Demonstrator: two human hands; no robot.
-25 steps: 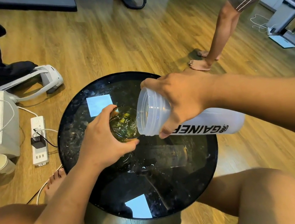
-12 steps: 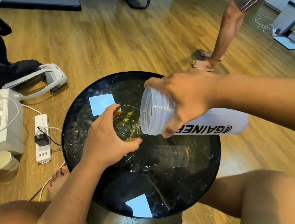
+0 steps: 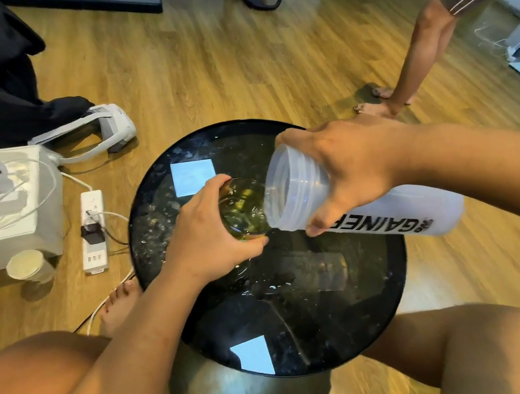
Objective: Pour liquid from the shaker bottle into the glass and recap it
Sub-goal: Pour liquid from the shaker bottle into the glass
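Tilting shaker bottle [image 3: 389, 214] nearly flat, right hand [image 3: 346, 168] gripped its uncapped neck, open mouth touching rim of glass [image 3: 243, 211]. Left hand [image 3: 205, 237] wrapped around glass, holding it between both hands above round black desk [image 3: 385, 296]. Yellowish liquid showed inside glass. White power strip [image 3: 95, 236] and paper cup [image 3: 27, 266] lay on floor, left of left hand.

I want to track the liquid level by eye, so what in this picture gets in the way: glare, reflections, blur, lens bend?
Head view: the glossy black table mirrors bright ceiling panels; the glass, gripped by the left hand, shows sparkle that masks its level; the shaker bottle in the right hand is translucent; edges bow from the wide lens.
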